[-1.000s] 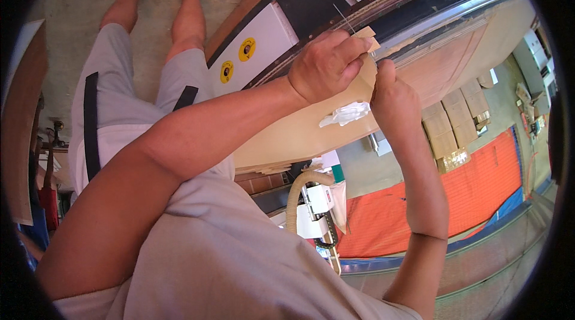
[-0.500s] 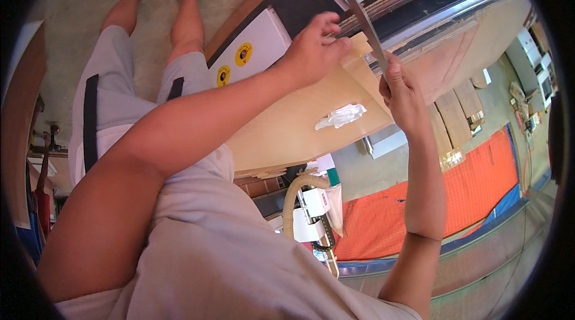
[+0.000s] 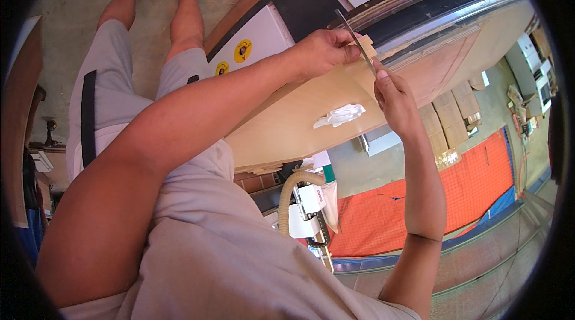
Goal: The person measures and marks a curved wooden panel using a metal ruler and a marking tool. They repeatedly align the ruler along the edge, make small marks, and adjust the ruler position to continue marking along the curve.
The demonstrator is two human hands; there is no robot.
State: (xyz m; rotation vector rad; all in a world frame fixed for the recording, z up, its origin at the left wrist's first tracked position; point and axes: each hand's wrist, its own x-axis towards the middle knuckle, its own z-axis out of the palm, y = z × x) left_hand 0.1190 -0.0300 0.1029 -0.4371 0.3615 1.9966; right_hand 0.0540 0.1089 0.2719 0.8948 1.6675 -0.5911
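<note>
A flat metal strip [image 3: 360,46] stands slantwise above the far edge of the bench [image 3: 287,137], its lower end gripped between the thumb and curled fingers of the right hand [image 3: 395,93]. Just beside the strip, also over the bench's far edge, is a small pale wooden piece [image 3: 367,48]. The left hand [image 3: 325,54] reaches across above the bench, thumb and fingers bent together close to both; whether it pinches either one cannot be told. A crumpled white cloth [image 3: 340,115] lies on the bench, toward its right end. Beyond the bench runs a dark bed with metal rails [image 3: 443,17], and at its far left is a white panel [image 3: 266,32] with round yellow stickers. Cardboard boxes [image 3: 452,116] stand to the bench's right, an orange sheet [image 3: 425,194] spreads to its near right, and a ribbed tan hose [image 3: 287,197] curves by its near edge.
</note>
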